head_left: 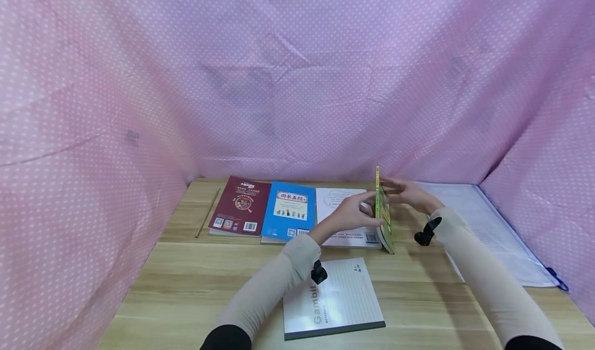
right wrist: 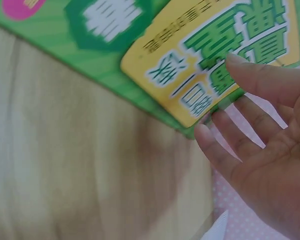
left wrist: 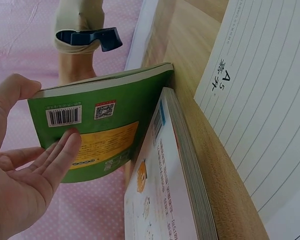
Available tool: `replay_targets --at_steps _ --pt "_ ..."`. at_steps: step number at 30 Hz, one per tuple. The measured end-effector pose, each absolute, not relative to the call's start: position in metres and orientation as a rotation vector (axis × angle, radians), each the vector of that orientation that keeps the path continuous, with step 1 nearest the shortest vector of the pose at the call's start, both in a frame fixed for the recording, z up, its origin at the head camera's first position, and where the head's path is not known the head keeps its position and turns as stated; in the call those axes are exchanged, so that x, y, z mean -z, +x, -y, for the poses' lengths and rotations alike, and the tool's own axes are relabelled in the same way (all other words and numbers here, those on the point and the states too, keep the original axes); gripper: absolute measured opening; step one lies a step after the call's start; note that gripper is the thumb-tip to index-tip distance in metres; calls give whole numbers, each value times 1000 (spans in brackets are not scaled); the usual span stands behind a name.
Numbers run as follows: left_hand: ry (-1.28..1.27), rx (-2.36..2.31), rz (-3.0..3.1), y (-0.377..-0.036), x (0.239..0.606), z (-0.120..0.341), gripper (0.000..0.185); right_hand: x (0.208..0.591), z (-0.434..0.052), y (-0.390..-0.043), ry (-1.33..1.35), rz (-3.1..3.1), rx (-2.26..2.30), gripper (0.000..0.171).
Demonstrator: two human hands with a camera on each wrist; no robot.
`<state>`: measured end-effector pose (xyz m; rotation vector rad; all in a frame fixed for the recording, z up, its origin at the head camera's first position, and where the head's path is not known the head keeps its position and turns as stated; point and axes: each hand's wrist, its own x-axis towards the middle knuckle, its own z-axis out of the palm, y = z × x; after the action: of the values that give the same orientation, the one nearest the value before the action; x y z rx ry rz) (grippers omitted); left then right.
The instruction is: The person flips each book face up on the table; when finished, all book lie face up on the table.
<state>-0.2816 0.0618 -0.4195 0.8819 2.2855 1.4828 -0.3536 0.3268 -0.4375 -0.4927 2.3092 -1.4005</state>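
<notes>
- A lined A5 notepad (head_left: 332,298) marked "Gambit" is lying nearest the person on the wooden table (head_left: 186,288), just under the left forearm.
- Farther in, the left hand (head_left: 350,213) is pressing straight, relaxed fingers (left wrist: 65,150) flat against the back cover of a green book (head_left: 383,213), its thumb lying along the top edge; the grip is released, not clenched.
- The green book is standing on its edge on the table, slightly tilted, its lower corner touching the table right beside the white book (head_left: 341,213).
- The right hand (head_left: 411,195) is meeting the book's other face with loose, spread fingertips (right wrist: 230,60); here too the grip is released, merely touching the front cover.
- Beyond the hands, a blue book (head_left: 289,210) and a maroon book (head_left: 239,205) are lying flat in a row with the white one.
- A thin stick (head_left: 207,211) is lying left of the maroon book.
- A clear folder (head_left: 488,226) is lying at the right, and pink dotted cloth (head_left: 297,81) is hanging behind everything.
</notes>
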Motion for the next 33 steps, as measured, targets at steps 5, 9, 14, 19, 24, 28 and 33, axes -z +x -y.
replay_targets --at_steps 5,9,14,19,24,28,33 --pt "880 -1497 -2275 -282 422 -60 76 448 -331 -354 -450 -2339 1355 78" --pt "888 -1493 -2280 -282 422 -59 76 454 -333 -356 -434 -2365 1338 78" --pt "889 -1494 -2274 -281 421 -59 77 457 -334 -357 -426 -2399 1327 77" --pt "868 -1495 -2263 -280 421 -58 78 460 -335 -359 -414 -2408 1345 77" --pt "836 -1495 -2257 -281 423 -54 79 464 -335 -362 -428 -2421 1361 76" --pt "834 -1501 -2236 -280 425 -52 79 467 -335 -363 -434 -2428 1367 75" --pt "835 -1513 -2225 -279 426 -51 80 467 -335 -364 -432 -2444 1341 75"
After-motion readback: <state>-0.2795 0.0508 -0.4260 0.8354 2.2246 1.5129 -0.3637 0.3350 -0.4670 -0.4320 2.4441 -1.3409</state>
